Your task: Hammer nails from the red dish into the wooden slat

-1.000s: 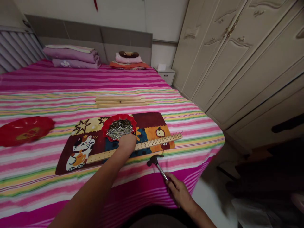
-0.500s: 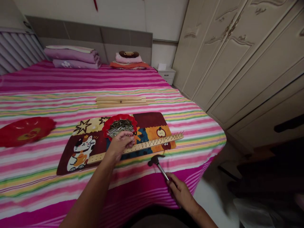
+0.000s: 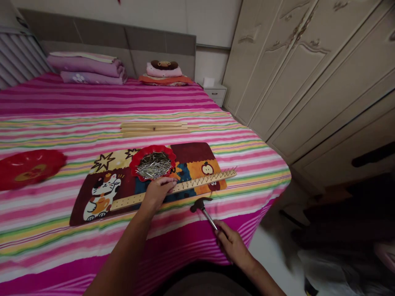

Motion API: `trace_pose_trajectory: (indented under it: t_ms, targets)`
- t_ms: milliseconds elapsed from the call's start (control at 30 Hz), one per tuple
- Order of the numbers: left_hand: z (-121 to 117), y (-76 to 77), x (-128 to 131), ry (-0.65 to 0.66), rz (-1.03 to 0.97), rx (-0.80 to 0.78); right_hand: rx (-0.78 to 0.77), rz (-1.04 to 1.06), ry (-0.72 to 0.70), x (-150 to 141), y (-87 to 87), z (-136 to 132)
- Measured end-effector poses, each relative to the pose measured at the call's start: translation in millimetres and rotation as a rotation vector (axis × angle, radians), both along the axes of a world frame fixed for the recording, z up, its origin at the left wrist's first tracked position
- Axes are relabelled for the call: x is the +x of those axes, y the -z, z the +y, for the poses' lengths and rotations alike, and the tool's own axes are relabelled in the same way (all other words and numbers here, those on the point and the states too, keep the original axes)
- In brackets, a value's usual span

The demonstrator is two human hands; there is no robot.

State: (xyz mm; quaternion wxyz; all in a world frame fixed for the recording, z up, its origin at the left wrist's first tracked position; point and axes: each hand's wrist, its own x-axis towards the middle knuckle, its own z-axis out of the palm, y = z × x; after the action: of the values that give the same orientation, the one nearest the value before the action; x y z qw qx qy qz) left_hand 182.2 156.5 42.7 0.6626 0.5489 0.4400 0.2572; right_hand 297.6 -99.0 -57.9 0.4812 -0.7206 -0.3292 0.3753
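Where the left hand point(image 3: 158, 191) is, wood point(image 3: 182, 187) lies beneath.

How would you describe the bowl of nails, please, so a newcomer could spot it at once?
On the striped bed lies a patterned mat. At the mat's far edge, beyond the left hand, sits a red, wavy-rimmed bowl. Unlike the other red dish, it holds heaped nails.

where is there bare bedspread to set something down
Bare: the striped bedspread between the wood strips and the folded bedding, and the patch below the red tray, left of the patterned mat. Crowded: the mat's middle, where the red bowl of nails, drilled strip and left hand bunch, and its near side, with the hammer in the right hand.
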Motion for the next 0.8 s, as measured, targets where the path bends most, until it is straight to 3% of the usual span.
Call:
trace_pose_trajectory:
  t_ms: [400, 800]
  targets:
    - [4, 26.3, 6, 0.018, 0.128, 0.244, -0.015, 0.019, 0.014, -1, -6.3, 2]
    - [-1, 22.5, 5, 0.042, 0.247, 0.459, -0.004, 0.016, -0.008, -2, -9.2, -1]
